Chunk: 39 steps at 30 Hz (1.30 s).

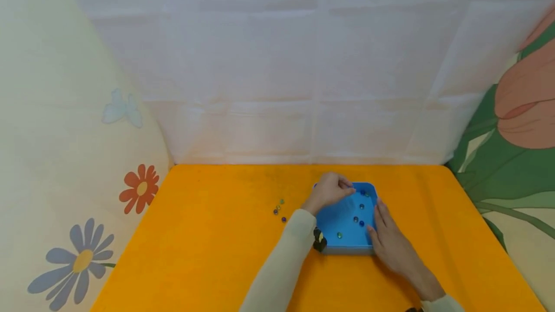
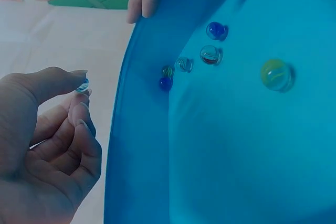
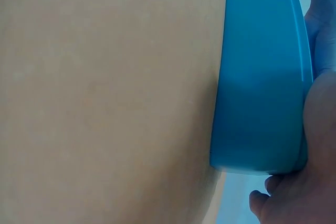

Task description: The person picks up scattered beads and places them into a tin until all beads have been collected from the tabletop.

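My left hand is above the far side of a blue plastic tray. Between thumb and index fingertip it pinches a clear glass marble with pale blue streaks, seen in the left wrist view. Inside the tray lie several marbles, among them a dark blue marble and a yellow-green marble. Along the tray's right wall rests my right hand, its fingers extended and the thumb at the rim. From the right wrist view, the tray's outer wall shows beside that hand.
Left of the tray, several loose marbles, including a purple-blue marble, lie on the orange tabletop. A white cloth hangs behind the table, and flower-patterned cloth hangs at the sides.
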Motion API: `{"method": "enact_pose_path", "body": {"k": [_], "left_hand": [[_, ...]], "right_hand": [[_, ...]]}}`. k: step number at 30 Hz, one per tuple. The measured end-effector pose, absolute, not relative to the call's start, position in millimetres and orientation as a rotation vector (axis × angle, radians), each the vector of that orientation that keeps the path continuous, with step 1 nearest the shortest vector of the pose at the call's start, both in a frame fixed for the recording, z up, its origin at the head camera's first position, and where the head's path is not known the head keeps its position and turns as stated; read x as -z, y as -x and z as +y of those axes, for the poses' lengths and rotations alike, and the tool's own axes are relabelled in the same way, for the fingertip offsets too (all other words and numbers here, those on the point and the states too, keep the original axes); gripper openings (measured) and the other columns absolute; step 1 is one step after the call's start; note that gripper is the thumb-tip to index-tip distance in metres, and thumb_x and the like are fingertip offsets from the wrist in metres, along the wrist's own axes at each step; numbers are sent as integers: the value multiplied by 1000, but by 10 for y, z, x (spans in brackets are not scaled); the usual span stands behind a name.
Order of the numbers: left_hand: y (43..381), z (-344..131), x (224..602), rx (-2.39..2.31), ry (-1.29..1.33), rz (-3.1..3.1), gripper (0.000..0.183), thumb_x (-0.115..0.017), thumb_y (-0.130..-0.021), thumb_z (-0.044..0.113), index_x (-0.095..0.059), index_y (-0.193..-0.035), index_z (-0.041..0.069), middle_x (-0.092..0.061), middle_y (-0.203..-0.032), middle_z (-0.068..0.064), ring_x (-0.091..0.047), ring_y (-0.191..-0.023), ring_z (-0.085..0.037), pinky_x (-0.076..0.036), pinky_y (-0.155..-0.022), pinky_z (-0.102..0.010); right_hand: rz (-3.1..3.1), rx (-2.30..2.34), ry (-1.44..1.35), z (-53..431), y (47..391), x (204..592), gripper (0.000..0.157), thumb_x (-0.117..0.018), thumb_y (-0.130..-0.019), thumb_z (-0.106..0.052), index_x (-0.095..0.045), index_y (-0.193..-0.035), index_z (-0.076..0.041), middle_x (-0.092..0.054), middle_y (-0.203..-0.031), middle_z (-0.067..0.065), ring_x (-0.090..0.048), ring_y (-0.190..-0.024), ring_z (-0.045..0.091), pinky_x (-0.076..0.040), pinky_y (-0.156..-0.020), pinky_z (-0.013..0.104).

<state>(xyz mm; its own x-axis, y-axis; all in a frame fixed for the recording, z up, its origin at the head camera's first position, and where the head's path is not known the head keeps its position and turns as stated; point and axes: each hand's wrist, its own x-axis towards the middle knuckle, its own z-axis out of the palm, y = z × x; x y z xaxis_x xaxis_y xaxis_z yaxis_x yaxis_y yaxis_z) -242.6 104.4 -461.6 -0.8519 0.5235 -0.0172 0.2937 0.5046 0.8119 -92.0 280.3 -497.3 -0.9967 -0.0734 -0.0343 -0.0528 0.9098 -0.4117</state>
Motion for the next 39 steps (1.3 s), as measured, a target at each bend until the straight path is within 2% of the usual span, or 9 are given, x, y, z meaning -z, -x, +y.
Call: {"method": "enact_pose_path", "body": {"k": [8,39], "left_hand": [[2486,1115,4591,-1224,-654,2492,23,-74,-100,29,-81,-112,11,-77,-96,1,-65,-78,-7,-56,-70,-21],[2533,1219,4676,-1122,-683,2491,19,-72,-101,26,-81,-111,12,-79,-105,-2,-67,-84,-8,-58,-75,-23]], "right_hand": [[3020,665,91,2801,918,4960,74,-44,-113,-33,-12,-163,11,1,-177,23,-14,-161,48,-24,-124,66],[3071,685,110,2794,899,4992,72,-47,-113,-28,-14,-163,12,-3,-176,25,-17,-160,49,-26,-124,65]]}}
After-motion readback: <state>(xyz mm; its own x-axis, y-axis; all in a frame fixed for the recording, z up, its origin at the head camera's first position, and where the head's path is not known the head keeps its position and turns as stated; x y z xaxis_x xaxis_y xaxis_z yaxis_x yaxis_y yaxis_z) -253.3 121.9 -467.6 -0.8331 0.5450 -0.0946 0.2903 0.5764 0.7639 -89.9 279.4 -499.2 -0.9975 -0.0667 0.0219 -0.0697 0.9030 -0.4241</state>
